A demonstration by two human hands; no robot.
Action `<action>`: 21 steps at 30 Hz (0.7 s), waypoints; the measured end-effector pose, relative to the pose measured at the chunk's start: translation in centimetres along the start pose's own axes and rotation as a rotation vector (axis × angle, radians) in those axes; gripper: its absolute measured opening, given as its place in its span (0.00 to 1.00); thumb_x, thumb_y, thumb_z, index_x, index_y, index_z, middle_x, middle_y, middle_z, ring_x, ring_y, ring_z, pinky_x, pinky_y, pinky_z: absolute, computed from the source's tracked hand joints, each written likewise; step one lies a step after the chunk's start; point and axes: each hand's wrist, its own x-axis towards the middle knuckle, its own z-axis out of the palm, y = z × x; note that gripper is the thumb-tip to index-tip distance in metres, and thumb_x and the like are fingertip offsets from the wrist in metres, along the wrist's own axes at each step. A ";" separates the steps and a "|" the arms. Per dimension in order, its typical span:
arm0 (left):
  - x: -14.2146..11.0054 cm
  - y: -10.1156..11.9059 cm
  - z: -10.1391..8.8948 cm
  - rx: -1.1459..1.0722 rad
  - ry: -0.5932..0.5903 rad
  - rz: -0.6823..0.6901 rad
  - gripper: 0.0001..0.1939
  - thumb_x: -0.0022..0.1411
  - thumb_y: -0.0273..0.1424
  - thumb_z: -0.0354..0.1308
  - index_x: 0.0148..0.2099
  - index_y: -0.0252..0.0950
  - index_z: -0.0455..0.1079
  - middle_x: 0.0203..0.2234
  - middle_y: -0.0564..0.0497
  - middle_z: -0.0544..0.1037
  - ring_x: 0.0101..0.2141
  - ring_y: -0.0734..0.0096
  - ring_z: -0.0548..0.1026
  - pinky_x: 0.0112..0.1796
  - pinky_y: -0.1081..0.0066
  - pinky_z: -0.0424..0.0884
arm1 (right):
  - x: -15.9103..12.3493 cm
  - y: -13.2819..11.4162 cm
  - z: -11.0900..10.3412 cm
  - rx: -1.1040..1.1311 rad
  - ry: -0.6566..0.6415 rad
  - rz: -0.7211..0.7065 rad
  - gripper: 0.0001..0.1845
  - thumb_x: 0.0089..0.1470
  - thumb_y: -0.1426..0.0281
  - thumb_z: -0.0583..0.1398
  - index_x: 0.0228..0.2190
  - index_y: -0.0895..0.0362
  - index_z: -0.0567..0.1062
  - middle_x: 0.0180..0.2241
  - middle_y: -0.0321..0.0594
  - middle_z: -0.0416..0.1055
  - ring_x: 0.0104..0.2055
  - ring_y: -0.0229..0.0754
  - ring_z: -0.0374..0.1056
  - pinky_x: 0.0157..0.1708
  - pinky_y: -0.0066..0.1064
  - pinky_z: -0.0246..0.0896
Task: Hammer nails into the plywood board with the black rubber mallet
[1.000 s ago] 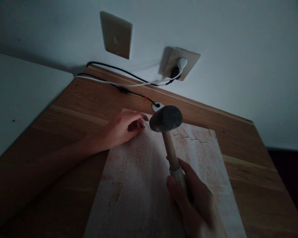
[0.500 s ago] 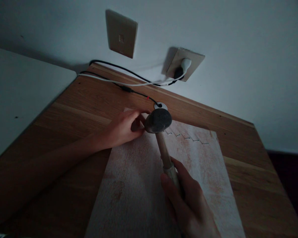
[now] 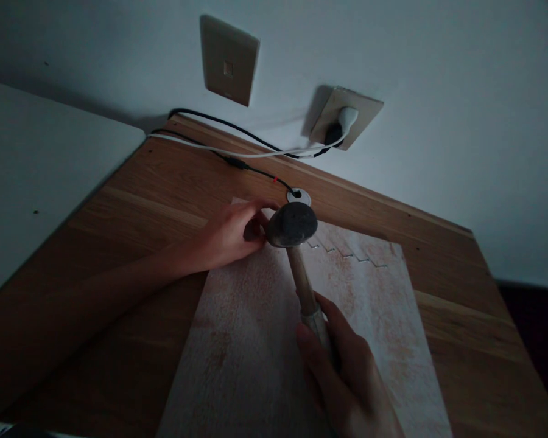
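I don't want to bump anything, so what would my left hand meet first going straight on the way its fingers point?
Most likely the dark mallet head, directly ahead of your left hand in the picture; it may sit higher, though, since depth is unclear.

black mallet head [image 3: 295, 224], mottled whitish board [image 3: 242, 340]

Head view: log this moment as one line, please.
right hand: grips mallet | left hand: beside mallet head, grasp unclear | nails: row on board | board: on table
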 end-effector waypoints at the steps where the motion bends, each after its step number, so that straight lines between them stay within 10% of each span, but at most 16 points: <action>1: 0.0 0.0 0.0 -0.001 0.002 0.000 0.26 0.58 0.19 0.62 0.58 0.39 0.74 0.39 0.54 0.85 0.37 0.70 0.83 0.40 0.72 0.76 | 0.1 0.1 0.0 0.017 -0.024 0.011 0.39 0.66 0.41 0.58 0.63 0.55 0.76 0.22 0.31 0.65 0.20 0.39 0.62 0.17 0.30 0.58; 11: 0.1 0.1 -0.2 0.026 -0.007 0.002 0.25 0.58 0.17 0.61 0.57 0.38 0.74 0.38 0.54 0.84 0.37 0.71 0.82 0.41 0.73 0.76 | 0.1 0.5 0.3 0.075 -0.012 -0.018 0.36 0.66 0.45 0.60 0.62 0.56 0.77 0.20 0.30 0.64 0.18 0.38 0.61 0.14 0.28 0.53; 16: 0.0 0.1 -0.2 0.010 -0.019 0.002 0.24 0.60 0.18 0.61 0.57 0.38 0.74 0.39 0.54 0.85 0.37 0.71 0.83 0.42 0.72 0.77 | 0.1 -0.1 0.3 0.035 0.072 -0.113 0.31 0.65 0.45 0.60 0.55 0.54 0.83 0.25 0.37 0.75 0.23 0.40 0.70 0.24 0.32 0.69; 21: -0.1 -0.1 0.1 -0.010 0.004 0.003 0.24 0.59 0.19 0.62 0.57 0.39 0.74 0.40 0.53 0.85 0.39 0.69 0.83 0.42 0.72 0.77 | 0.1 -0.2 0.4 0.099 -0.039 -0.014 0.34 0.66 0.45 0.60 0.61 0.56 0.78 0.19 0.29 0.63 0.17 0.37 0.60 0.13 0.26 0.52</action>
